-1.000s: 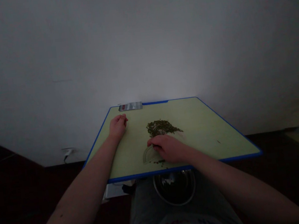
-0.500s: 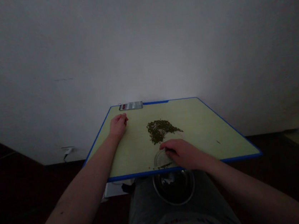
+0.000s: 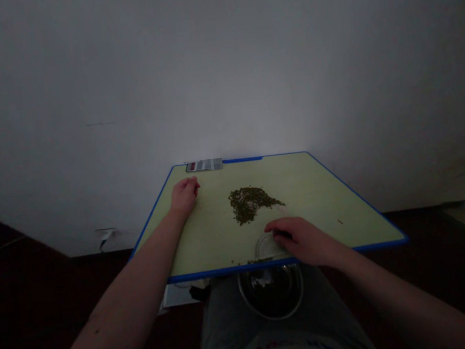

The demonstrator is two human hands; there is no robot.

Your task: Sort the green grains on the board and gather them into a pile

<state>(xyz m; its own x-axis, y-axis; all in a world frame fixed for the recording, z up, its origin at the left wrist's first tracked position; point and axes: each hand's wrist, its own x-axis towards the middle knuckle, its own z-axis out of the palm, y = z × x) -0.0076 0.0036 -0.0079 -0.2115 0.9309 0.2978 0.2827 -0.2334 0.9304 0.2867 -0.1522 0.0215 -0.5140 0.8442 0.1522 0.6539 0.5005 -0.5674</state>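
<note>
Moved: right hand (image 3: pixel 301 239) slid rightward along the near edge of the board (image 3: pixel 323 203) | right grip: clenched on clear disc (image 3: pixel 269 247), lower centre | left hand (image 3: pixel 183 197): released, resting at board's upper left | herb heap (image 3: pixel 250 203): mid-board | steel bowl (image 3: pixel 272 293): just below board

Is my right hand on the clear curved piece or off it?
On it: your right hand covers one side of the clear curved plastic piece, which sits on the green cutting board by the near edge.

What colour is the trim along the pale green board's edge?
The trim is bright blue; the head view shows it best.
</note>
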